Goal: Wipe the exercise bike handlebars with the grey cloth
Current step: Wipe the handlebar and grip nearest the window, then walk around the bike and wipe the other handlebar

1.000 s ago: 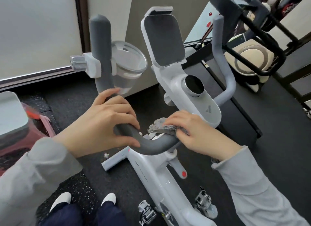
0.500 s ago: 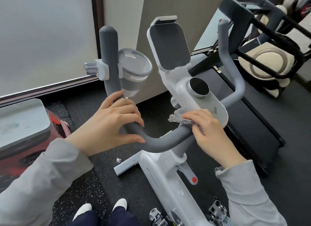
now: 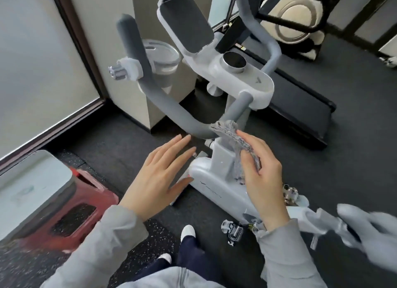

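Note:
The white exercise bike (image 3: 214, 184) carries grey padded handlebars (image 3: 163, 107) that curve from an upright left grip down to the centre post. My right hand (image 3: 262, 171) holds the grey cloth (image 3: 234, 139), folded over its fingers; the cloth's top edge touches the handlebar beside the centre post. My left hand (image 3: 159, 176) hovers below the handlebar with fingers spread and straight, holding nothing and touching nothing. The right handlebar (image 3: 270, 40) rises behind the console.
A cup holder (image 3: 163, 58) clamps onto the left grip. A tablet rest (image 3: 187, 25) and round dial (image 3: 234, 62) sit on the console. A red stool (image 3: 71, 206) with a grey box stands left. A treadmill (image 3: 300, 103) lies behind. Pedals (image 3: 234, 232) stick out low down.
My left hand has let go of the left handlebar and dropped away, fingers opened. My right hand with the cloth has slid down along the bar. The view has tilted downward.

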Action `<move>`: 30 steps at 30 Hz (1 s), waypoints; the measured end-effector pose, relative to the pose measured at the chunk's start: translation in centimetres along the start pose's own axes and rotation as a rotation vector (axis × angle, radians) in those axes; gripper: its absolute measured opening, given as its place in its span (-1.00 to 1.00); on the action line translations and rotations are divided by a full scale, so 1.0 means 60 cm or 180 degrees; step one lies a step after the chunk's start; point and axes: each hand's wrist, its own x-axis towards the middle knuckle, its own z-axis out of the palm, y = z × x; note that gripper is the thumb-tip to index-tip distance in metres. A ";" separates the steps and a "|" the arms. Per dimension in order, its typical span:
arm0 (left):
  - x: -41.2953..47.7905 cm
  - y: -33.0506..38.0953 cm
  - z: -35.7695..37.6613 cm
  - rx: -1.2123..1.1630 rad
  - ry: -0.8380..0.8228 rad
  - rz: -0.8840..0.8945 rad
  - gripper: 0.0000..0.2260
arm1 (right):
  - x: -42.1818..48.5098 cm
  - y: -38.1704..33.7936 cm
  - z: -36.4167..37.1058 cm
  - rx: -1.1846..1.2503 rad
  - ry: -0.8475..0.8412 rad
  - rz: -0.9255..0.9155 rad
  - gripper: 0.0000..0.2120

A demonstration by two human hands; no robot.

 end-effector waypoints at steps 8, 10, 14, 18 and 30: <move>-0.083 -0.003 0.118 -0.0186 -0.1366 0.0055 -0.51 | -0.176 -0.018 -0.022 0.0155 0.0740 0.0892 -0.65; -0.094 -0.007 0.158 -0.0123 -0.1787 -0.0014 -0.51 | -0.209 -0.020 -0.033 0.0110 0.0919 0.1012 -0.66; -0.127 -0.013 0.230 0.0003 -0.2703 -0.0282 -0.54 | -0.273 -0.017 -0.055 0.0034 0.1178 0.1256 -0.67; -0.178 -0.027 0.272 0.0186 -0.3585 -0.0685 -0.51 | -0.340 -0.009 -0.080 0.0104 0.1428 0.1508 -0.68; -0.222 0.166 0.356 0.0353 -0.3938 -0.0541 -0.50 | -0.578 0.053 -0.225 0.0186 0.2084 0.2107 -0.69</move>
